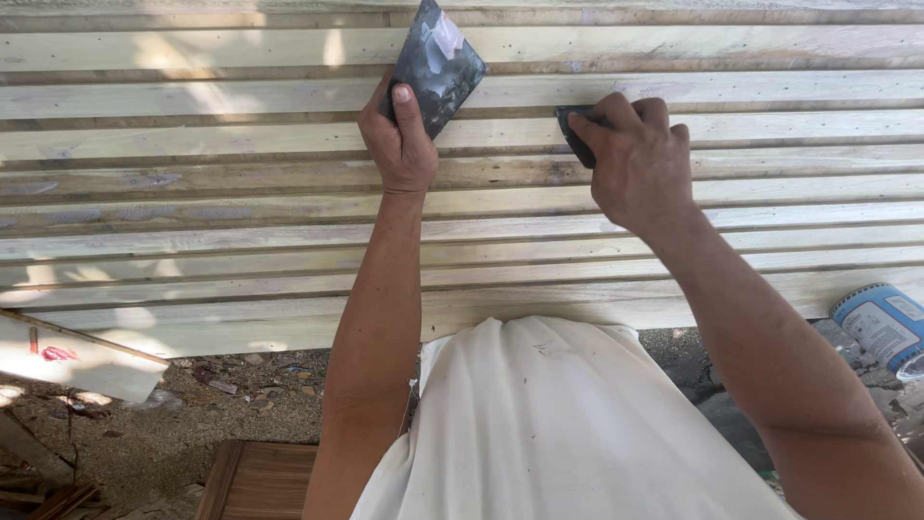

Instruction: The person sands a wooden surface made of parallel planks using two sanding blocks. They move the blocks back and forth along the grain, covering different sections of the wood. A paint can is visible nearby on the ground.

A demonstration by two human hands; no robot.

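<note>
Two hands up on slats (192,246), filling step in hand. Left hand (397,140) at 11 o'clock pinches dark plate (438,65). Right hand (635,159) at 1 o'clock clenches small scraper (576,135), blade on gap. Next move likely needs steady pressure along groove. Can (881,323) at 4 o'clock.

Left hand (397,135) holds a wide dark scraper (438,64) against the slatted wood panel (192,144). Right hand (635,164) presses a smaller dark blade (576,135) on the same panel, just beside. Blue can (881,323) below panel's right end.
</note>
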